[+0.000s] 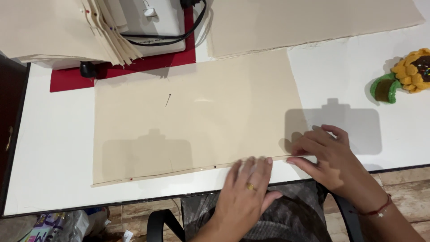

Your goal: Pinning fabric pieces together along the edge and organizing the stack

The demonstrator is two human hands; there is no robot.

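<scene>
— Head view: where is the beige cloth panel (197, 116) laid?

— It is spread flat on the white tabletop (53, 148), its pinned near edge kept under both hands.

— And the grip of each?

— The left hand (246, 192) is pressed flat, fingers spread, nothing grasped. The right hand (329, 154) is loosely curled, fingertips set on the cloth's corner.
</scene>
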